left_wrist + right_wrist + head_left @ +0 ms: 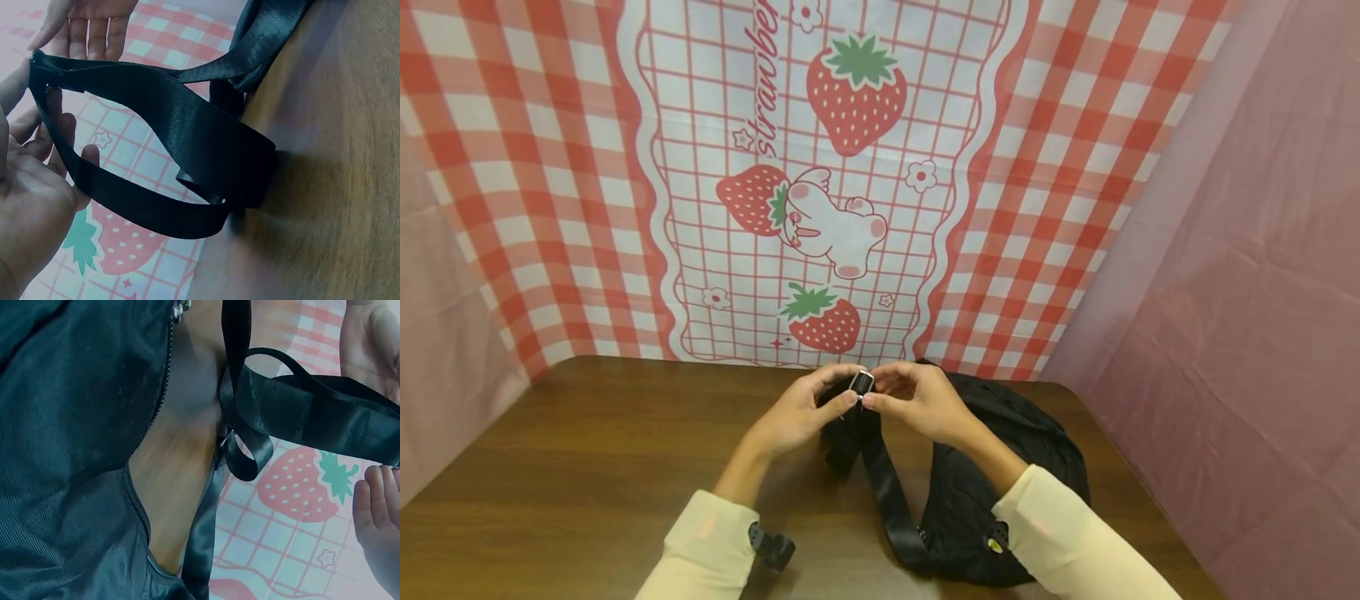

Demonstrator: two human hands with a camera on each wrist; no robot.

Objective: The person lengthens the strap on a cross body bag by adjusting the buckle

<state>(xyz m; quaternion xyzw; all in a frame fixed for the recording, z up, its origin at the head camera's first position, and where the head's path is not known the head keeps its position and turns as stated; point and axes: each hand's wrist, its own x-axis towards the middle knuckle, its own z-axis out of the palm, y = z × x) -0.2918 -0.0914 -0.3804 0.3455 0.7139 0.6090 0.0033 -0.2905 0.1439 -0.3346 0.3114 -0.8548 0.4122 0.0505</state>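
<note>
A black bag (1045, 433) lies on the table, and its black webbing strap (886, 492) rises to a metal strap buckle (862, 383) between the two hands. My left hand (797, 412) pinches the buckle's left side between thumb and fingers. From the other side, my right hand (928, 404) pinches the buckle, thumb toward me. The strap (212, 144) hangs in a wide loop below the fingers in the left wrist view. In the right wrist view, a small strap loop (250, 462) hangs beside the zipped bag (75, 450); the buckle lies outside that view.
The brown wooden table (587, 475) runs back to a red-and-white checked cloth (1037, 167) with strawberry prints. Pink cloth (1247, 292) stands along the right side. A dark wrist device (771, 548) sits at the left sleeve.
</note>
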